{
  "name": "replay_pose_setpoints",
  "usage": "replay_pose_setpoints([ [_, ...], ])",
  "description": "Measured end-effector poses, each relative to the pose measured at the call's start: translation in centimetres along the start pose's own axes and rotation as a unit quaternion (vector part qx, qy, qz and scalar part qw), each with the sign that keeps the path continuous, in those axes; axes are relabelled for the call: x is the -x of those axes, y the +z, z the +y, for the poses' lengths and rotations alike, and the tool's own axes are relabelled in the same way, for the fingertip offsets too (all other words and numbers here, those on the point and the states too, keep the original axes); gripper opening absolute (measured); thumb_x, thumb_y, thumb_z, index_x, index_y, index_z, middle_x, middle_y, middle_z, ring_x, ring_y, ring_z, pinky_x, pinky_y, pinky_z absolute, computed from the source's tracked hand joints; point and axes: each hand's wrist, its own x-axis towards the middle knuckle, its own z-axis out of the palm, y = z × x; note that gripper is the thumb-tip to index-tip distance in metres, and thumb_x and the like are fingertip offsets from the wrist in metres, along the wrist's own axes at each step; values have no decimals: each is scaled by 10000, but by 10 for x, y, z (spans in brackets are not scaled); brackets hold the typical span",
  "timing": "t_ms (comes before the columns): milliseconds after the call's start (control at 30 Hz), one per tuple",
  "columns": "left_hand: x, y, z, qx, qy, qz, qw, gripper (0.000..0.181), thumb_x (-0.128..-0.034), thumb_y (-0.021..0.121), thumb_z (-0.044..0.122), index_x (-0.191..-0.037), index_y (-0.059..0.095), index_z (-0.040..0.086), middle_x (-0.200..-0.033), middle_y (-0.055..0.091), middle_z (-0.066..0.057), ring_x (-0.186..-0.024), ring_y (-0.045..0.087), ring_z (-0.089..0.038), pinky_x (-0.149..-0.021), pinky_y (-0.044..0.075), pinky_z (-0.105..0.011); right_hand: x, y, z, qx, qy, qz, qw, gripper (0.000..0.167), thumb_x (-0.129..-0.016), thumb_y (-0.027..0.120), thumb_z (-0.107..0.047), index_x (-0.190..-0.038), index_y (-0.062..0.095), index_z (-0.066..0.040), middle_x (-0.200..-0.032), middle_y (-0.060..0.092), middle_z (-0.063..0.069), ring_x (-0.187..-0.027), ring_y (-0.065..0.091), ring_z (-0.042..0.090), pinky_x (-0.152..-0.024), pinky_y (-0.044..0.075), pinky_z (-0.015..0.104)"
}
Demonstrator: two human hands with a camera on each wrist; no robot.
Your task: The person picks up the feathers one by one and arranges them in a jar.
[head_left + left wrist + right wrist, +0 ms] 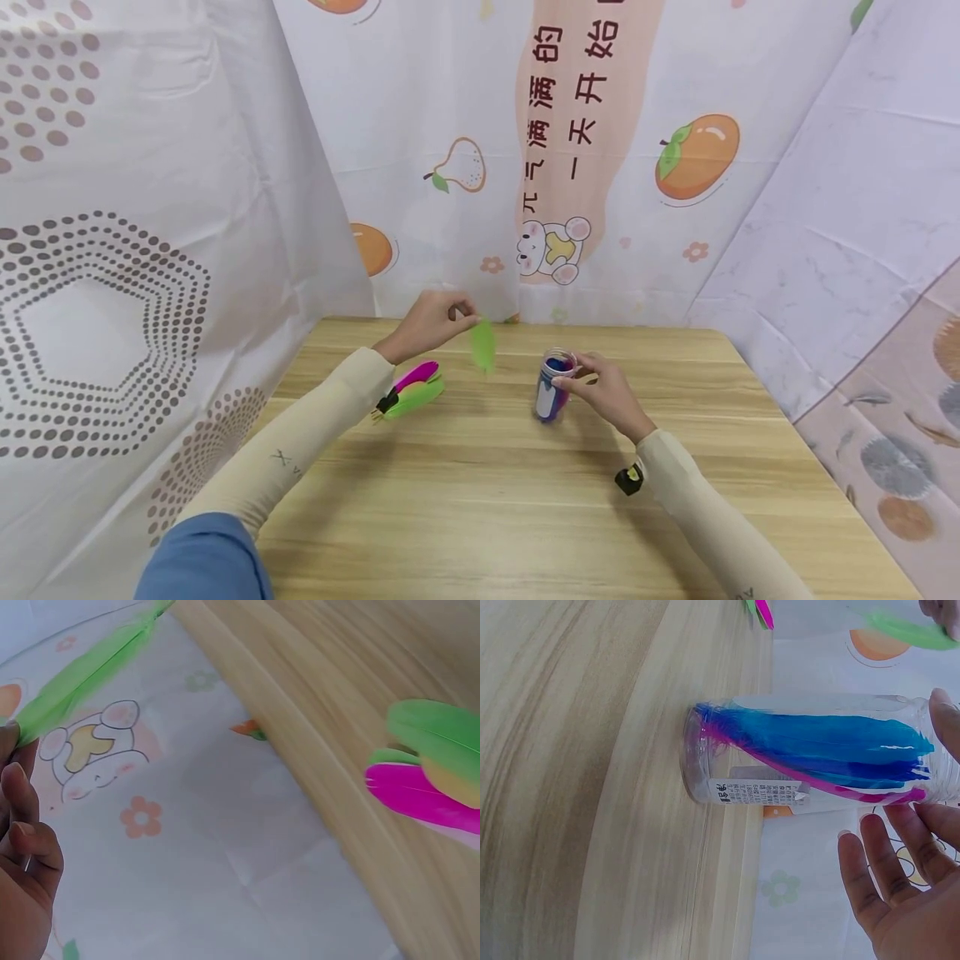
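Observation:
Above the back of the table, my left hand [435, 320] pinches a light green feather [483, 344] at one end, and its tip hangs down. A clear jar [545, 398] with a white label stands upright on the table, uncapped. Inside it, in the right wrist view, are blue feathers [817, 742] and a magenta feather [780, 769]. My right hand [609, 396] holds the jar near its rim with thumb and fingers on either side. A bundle of feathers lies left of the jar, with a magenta feather [420, 375] and a green feather [417, 398] showing.
The bundle has a black band [387, 402] around its quill ends. A wood-grain table [480, 508] carries everything. Printed curtains [420, 100] hang behind it and at both sides. A small black object [628, 480] is at my right wrist.

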Motion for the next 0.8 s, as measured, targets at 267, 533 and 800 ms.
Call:
replay_pose_setpoints([
  [267,-11,2,7,113,45,-21,9999,89,-964,750,223,-932,757,140,-896,758,35,-679,581,-127,-626,472,-301,0,0,-3,6,39,-26,10000,603,-900,778,-491,-1369,661,-132,-1155,652,48,-1065,639,252,-928,538,479],
  [533,-21,4,13,238,103,20,9997,92,-973,739,214,-951,764,128,-898,758,34,-657,563,-124,-600,449,-279,-1,-2,-3,-4,96,-14,10000,613,-890,784,-500,-1370,662,-139,-1176,656,47,-1064,638,247,-914,548,478],
  [800,-28,6,22,342,381,248,9984,76,-962,743,160,-967,770,89,-897,762,-5,-648,569,-116,-600,461,-267,0,-1,-1,20,87,-13,10000,616,-885,785,-512,-1361,667,-139,-1173,659,34,-1057,639,235,-902,547,476],
])
